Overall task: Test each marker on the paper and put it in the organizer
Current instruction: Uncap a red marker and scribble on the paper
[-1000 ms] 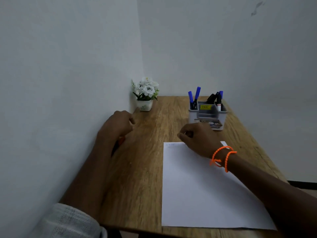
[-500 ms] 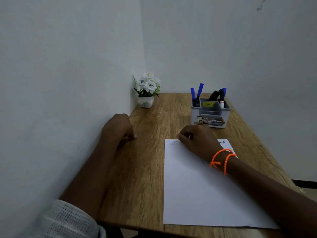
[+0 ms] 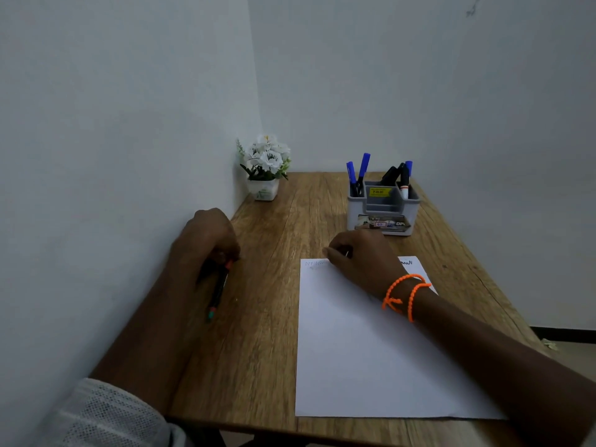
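A: How far along does the task look?

B: The paper (image 3: 364, 343) nearest the viewer carries only a few scribbles along its far edge. The left hand (image 3: 206, 240) curls around a dark marker (image 3: 217, 291) at the table's (image 3: 258, 317) left edge, so at least that one waits for testing.

A: And the right hand (image 3: 361, 256)?

B: Its fingers are curled at the paper's top edge; whether they pinch anything cannot be told. Beyond, the organizer (image 3: 383, 214) already holds several markers.

one cam only, head-worn, looks fwd and down over the desk (image 3: 264, 317) from the near edge twd the corner where two walls meet. close range, forearms enter from the bottom. wide-angle, no 2nd view to overlap.
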